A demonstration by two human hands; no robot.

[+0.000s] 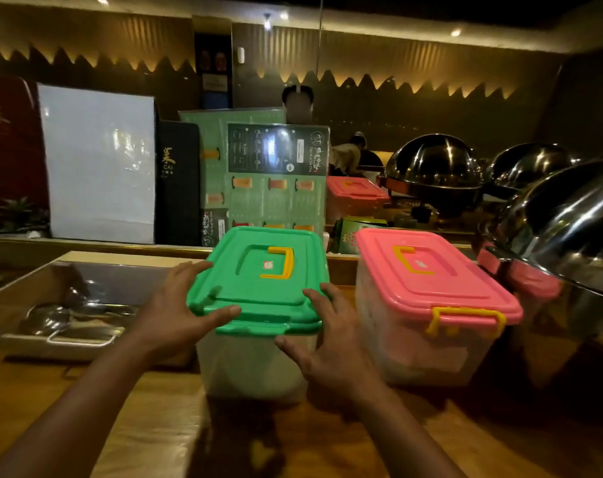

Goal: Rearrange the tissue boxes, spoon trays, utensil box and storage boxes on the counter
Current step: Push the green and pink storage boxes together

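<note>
A clear storage box with a green lid (258,270) and a yellow handle stands on the wooden counter (148,426) in the middle. My left hand (176,312) grips its left side, thumb lying on the lid's front corner. My right hand (327,339) holds its right front corner, fingers spread against the lid's edge. Just to the right stands a second clear storage box with a pink lid (431,281) and yellow latch. On the left sits a metal utensil tray (27,291) with spoons and ladles in it.
Menus (275,188), a white board (100,160) and a dark folder lean upright behind the boxes. A third pink-lidded box (355,193) sits further back. Shiny chafing dish domes (562,229) crowd the right side. A person works in the background.
</note>
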